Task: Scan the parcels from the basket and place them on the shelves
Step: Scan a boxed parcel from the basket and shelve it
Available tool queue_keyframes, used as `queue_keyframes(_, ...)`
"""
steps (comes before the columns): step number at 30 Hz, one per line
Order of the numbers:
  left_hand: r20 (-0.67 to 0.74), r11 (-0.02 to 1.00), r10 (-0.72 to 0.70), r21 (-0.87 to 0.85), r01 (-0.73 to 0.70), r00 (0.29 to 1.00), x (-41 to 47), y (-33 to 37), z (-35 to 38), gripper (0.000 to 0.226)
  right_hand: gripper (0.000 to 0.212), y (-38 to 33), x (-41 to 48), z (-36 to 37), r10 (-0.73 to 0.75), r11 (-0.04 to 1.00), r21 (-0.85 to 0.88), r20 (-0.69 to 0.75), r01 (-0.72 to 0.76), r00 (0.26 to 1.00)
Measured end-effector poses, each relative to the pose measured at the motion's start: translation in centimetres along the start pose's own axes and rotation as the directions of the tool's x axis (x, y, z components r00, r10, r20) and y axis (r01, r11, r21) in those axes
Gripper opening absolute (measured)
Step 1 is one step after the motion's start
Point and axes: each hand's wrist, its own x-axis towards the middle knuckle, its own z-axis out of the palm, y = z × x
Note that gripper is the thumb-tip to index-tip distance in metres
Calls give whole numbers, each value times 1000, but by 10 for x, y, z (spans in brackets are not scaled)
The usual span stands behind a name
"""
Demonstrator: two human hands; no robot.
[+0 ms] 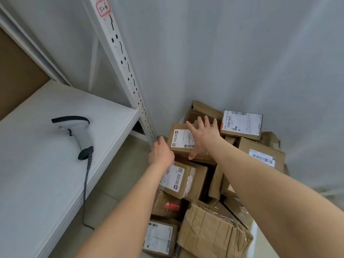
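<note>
A heap of several brown cardboard parcels fills the lower right corner by the wall. The top one near the shelf post is a small labelled box (181,142). My left hand (161,152) grips its left edge, thumb up by the post. My right hand (202,135) lies spread over its top and right side with straight fingers. A white and black barcode scanner (78,134) lies on the white shelf (46,164) at the left, its cable hanging over the front edge. The basket itself is hidden under the parcels.
The perforated white shelf post (128,79) stands right beside my left hand. Other parcels lie around: one with a white label (241,124) at the back, a crumpled box (214,231) in front. Grey walls close the corner. Beige floor shows below the shelf.
</note>
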Motion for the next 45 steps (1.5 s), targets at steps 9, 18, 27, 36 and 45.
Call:
queue_keyframes(9,57,993,-38,-113,45,998,12,-10,17,60,124,-7,5,3,-2,1000,26,-66,4,998)
queue_keyframes(18,33,902,-167,-399,166,985,-12,8,-27,64,118,-14,-31,-28,101,978,195,-158,-69,982)
queue_keyframes(27,347,542,-145,-755,368,927,-76,20,-117,74,110,-36,-96,-99,205,856,504,-124,-116,971)
queue_keyframes(36,366,314,-175,-859,405,914,-136,-40,-198,87,109,-119,-129,-163,-57,765,642,-9,49,998)
queue_keyframes(45,164,182,-478,-943,280,863,-160,-150,-227,54,61,-230,-113,-161,-178,472,879,19,69,984)
